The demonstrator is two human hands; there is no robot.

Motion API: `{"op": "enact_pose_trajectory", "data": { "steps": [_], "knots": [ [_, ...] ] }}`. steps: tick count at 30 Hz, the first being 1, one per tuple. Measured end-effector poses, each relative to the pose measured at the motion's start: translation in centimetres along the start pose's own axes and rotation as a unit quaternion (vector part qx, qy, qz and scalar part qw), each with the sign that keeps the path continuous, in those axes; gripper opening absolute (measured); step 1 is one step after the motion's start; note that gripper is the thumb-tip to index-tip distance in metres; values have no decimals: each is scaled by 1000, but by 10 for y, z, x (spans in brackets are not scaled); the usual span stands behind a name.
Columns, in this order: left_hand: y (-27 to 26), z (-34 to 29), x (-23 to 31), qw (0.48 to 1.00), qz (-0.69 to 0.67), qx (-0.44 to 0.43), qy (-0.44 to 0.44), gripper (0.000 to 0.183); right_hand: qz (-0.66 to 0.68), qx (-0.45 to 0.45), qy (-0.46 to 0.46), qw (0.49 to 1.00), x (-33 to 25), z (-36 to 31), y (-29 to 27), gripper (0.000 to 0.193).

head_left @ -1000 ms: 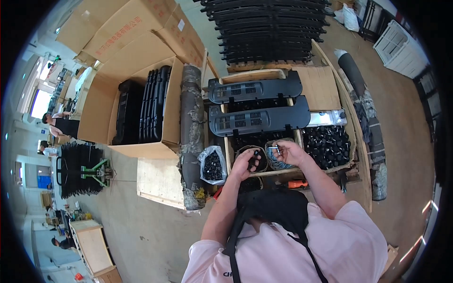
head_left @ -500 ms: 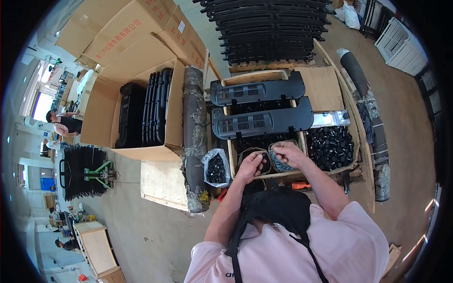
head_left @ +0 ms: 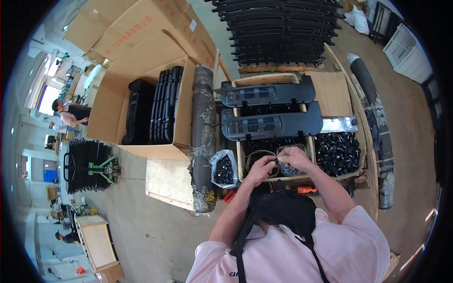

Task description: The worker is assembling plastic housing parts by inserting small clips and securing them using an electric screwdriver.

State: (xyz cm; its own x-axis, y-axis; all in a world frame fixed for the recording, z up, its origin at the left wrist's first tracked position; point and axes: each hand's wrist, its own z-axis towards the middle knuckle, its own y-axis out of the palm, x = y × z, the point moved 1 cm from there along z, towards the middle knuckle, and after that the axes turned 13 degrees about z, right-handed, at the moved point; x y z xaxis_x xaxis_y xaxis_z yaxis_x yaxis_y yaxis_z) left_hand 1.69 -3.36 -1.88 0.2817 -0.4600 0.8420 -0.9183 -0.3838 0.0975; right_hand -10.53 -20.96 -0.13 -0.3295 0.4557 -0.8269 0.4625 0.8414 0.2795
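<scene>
My left hand (head_left: 262, 170) and my right hand (head_left: 294, 159) meet over the near edge of a wooden crate, fingertips pinched almost together. Whatever they hold is too small to make out. Beneath my right hand, an open bag (head_left: 289, 171) contains small silvery parts that look like screws. Another open bag next to it lies partly behind my left hand. Two dark vented plastic panels (head_left: 269, 91) (head_left: 272, 123) rest across the crate beyond my hands. Round black caps or knobs (head_left: 337, 153) fill the crate's right compartment.
A clear plastic bag of small black parts (head_left: 223, 170) stands left of the crate, beside a thick worn roll (head_left: 204, 137). Farther left, a cardboard box (head_left: 106, 113) holds black panels. Stacked black parts (head_left: 283, 33) stand behind. An orange-handled tool (head_left: 306, 189) lies near me.
My hands have come closer, from slightly apart to fingertips nearly touching. The whole view has shifted, so the crate appears farther right and slightly lower.
</scene>
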Motion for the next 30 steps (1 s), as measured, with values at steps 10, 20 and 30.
{"op": "enact_pose_trajectory", "data": {
  "steps": [10,20,30],
  "knots": [
    [3,-2,0,995,76,43,45,30,-120,41,-24,992,-15,-9,14,24],
    [4,-8,5,930,319,121,140,36,-305,11,-103,947,-11,-8,6,30],
    [-45,-19,55,863,425,176,208,32,-292,34,-193,936,-30,25,42,23]
  ]
}}
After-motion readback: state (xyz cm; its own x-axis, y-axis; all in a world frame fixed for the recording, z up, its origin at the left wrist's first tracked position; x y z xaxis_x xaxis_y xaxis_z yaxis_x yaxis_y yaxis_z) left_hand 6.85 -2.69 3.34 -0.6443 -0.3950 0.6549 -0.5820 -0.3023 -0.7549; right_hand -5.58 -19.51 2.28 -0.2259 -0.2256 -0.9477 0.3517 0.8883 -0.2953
